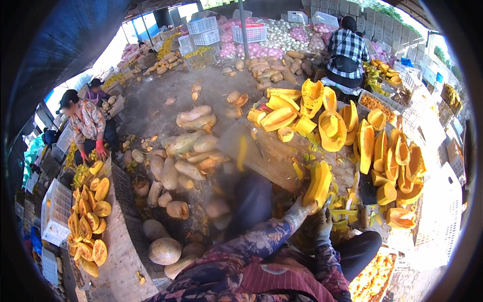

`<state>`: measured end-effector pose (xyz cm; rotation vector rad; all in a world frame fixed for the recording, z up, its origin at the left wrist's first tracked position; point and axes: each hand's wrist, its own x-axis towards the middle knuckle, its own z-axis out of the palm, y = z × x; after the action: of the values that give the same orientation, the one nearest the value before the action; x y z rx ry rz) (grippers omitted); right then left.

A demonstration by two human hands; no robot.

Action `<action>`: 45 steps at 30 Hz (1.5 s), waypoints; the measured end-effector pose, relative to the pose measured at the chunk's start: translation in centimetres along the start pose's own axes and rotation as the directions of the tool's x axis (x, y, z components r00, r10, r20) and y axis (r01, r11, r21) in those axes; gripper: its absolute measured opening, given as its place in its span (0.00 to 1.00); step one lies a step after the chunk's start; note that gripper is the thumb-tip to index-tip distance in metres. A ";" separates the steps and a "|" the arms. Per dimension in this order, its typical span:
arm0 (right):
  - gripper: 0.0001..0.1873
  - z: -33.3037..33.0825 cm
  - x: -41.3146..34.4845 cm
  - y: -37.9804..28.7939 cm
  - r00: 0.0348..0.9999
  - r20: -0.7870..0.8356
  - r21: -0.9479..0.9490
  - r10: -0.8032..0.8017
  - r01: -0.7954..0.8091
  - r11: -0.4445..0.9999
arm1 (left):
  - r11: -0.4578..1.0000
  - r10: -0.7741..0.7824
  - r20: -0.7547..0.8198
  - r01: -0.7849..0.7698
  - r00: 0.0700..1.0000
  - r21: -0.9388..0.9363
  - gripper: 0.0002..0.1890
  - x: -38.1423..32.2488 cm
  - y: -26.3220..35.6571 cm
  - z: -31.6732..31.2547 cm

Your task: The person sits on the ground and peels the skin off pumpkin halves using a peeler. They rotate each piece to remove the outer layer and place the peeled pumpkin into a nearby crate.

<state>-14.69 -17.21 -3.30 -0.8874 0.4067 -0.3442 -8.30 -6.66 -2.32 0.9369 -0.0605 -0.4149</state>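
My left hand (pixel 302 207), in a pale glove, is closed around the lower end of a peeled yellow squash piece (pixel 318 183) over the near edge of a wooden board (pixel 275 160). Close on its right, my right hand (pixel 323 224), also gloved, grips a peeling tool (pixel 329 202) that is only partly visible against the squash's side. Strips of yellow peel (pixel 345 213) lie about both hands. A cleaver with a dark blade (pixel 367 188) rests on the board to the right. Peeled squash halves (pixel 332 130) are piled along the board's far and right sides.
Unpeeled squashes (pixel 169 173) cover the floor at left. A second board (pixel 120 238) bears cut squash halves (pixel 88 222); a person in red gloves (pixel 88 124) works beyond it. Another person in a checked shirt (pixel 345 53) sits at upper right. A white crate (pixel 439 219) stands at right.
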 end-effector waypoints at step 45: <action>0.38 4.5 1.0 -7.3 0.991 0.135 -0.792 -0.011 0.115 0.600 | 0.726 -0.473 0.046 0.419 0.880 -0.545 0.28 -1.1 3.9 1.7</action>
<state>-12.59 -18.94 4.87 -1.8198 0.4222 -0.1539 -8.50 -5.51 1.91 0.3893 0.3709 -0.7896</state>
